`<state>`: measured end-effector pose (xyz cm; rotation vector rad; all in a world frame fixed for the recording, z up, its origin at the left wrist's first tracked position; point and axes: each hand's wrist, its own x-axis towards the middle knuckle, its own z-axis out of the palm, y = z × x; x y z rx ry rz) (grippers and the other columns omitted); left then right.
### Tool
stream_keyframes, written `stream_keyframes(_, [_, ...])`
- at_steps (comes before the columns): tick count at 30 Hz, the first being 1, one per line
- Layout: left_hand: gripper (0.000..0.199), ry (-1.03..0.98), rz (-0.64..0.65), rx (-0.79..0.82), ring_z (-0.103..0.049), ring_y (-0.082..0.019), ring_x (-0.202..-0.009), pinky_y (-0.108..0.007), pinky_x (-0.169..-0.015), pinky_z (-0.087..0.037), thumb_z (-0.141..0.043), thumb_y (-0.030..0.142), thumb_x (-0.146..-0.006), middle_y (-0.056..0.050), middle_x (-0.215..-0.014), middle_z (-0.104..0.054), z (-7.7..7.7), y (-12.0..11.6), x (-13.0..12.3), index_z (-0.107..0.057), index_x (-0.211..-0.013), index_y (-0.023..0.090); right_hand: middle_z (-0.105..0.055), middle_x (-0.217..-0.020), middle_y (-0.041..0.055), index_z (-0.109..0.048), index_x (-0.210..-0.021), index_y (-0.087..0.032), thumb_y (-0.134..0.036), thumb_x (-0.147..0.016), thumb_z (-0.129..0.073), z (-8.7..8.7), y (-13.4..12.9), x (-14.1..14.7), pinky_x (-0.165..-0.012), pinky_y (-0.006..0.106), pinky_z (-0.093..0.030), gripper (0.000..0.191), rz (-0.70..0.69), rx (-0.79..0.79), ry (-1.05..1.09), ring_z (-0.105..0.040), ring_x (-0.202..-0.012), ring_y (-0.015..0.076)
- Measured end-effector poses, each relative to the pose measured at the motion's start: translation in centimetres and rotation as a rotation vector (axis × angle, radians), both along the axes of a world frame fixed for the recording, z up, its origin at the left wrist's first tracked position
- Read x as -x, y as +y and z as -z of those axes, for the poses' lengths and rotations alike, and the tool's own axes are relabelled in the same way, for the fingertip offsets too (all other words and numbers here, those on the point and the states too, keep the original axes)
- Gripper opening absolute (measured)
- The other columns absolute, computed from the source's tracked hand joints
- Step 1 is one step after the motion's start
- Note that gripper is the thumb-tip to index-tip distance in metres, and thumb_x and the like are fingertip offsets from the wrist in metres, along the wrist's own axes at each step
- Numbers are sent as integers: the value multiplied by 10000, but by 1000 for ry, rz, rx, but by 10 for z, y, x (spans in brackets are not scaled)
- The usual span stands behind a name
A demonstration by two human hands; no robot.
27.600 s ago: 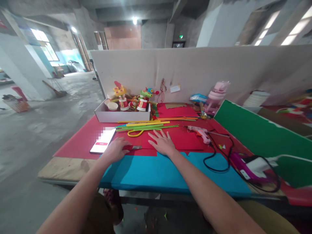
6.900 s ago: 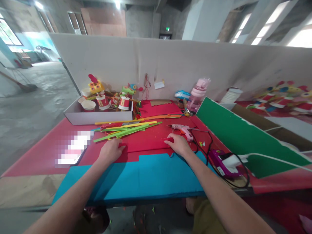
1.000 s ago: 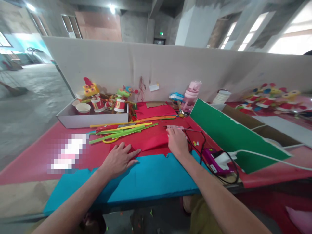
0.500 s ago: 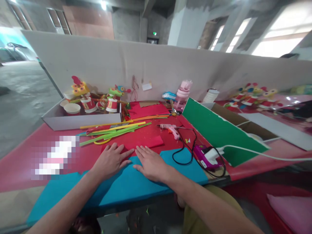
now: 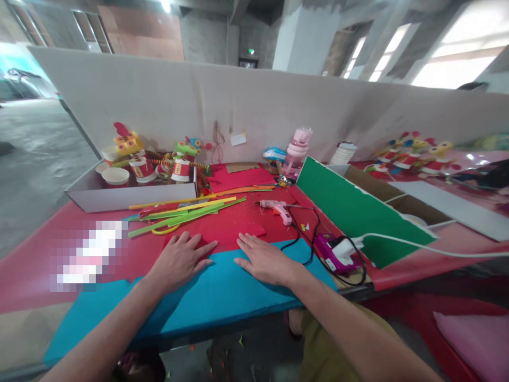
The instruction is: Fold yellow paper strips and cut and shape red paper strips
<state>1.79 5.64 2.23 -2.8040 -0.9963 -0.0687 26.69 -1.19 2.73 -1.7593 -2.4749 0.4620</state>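
A strip of red paper (image 5: 227,234) lies along the far edge of a large blue sheet (image 5: 199,297) at the table's front. My left hand (image 5: 181,262) rests flat on the red paper and the blue sheet, fingers spread. To its right, my right hand (image 5: 264,259) lies palm down with fingers stretched out, its fingertips on the right part of the red paper. Neither hand grips anything. Just beyond them are green and yellow paper strips (image 5: 191,215), with a yellow scissor handle (image 5: 165,230) partly under them. A pink glue gun (image 5: 275,209) lies past my right hand.
A white box (image 5: 131,197) with paper cups and cup figures stands back left. On the right are a purple power strip (image 5: 336,254) with cables and a green-sided box (image 5: 353,217). A pink bottle (image 5: 299,151) stands near the grey partition (image 5: 254,106). More figures (image 5: 413,154) sit far right.
My right hand has slid to the right along the red paper, away from my left hand. The left hand stays nearly in place. The camera view has shifted slightly.
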Motion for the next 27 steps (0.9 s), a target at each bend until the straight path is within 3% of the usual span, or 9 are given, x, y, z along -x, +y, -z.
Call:
stream_keyframes(12, [522, -5, -12, 6, -447, -261, -972, -380, -814, -345, -250, 580, -930, -83, -1205, -552, 2, 1, 0, -405, -1401, 416, -476, -1393, 218, -548, -1307, -42, -550, -949, -308, -6, 3, -28, -1093, 482, -315, 666, 101, -81, -121, -422, -1322, 325])
stream_keyframes(17, [532, -12, -2, 9, -440, -257, -962, -379, -817, -331, -235, 574, -935, -87, -1169, -557, 0, 0, 0, -402, -1409, 397, -656, -1165, 222, -724, -1037, -74, -559, -938, -343, -18, 5, -37, -1081, 503, -312, 625, 177, -150, -188, -568, -1164, 337])
stream_keyframes(19, [540, -29, 7, 23, -438, -255, -953, -380, -820, -328, -238, 577, -933, -92, -1132, -562, -1, 0, 1, -416, -1405, 383, -642, -1197, 207, -715, -1059, -91, -514, -952, -340, -24, 12, -26, -1084, 514, -303, 576, 227, -321, -107, -535, -1201, 336])
stream_keyframes(22, [541, -52, 12, 37, -435, -256, -939, -382, -811, -328, -254, 583, -928, -97, -1083, -564, -2, -1, 2, -446, -1388, 374, -526, -1376, 134, -560, -1303, -140, -443, -971, -315, -23, 34, 12, -1106, 478, -300, 511, 212, -538, 161, -408, -1328, 282])
stream_keyframes(24, [534, -58, 5, 29, -435, -257, -930, -386, -801, -329, -255, 584, -926, -94, -1057, -563, -3, -2, 2, -464, -1372, 377, -530, -1377, 103, -516, -1339, -165, -396, -988, -249, -13, 55, 44, -1088, 403, -351, 498, 155, -514, 352, -428, -1316, 225])
stream_keyframes(27, [519, -65, -9, 19, -438, -259, -926, -401, -800, -336, -264, 583, -924, -89, -1022, -564, -3, -5, 2, -524, -1318, 366, -572, -1309, 138, -504, -1332, -149, -302, -986, -165, 12, 86, 83, -1077, 422, -363, 508, 275, -550, 498, -468, -1268, 228])
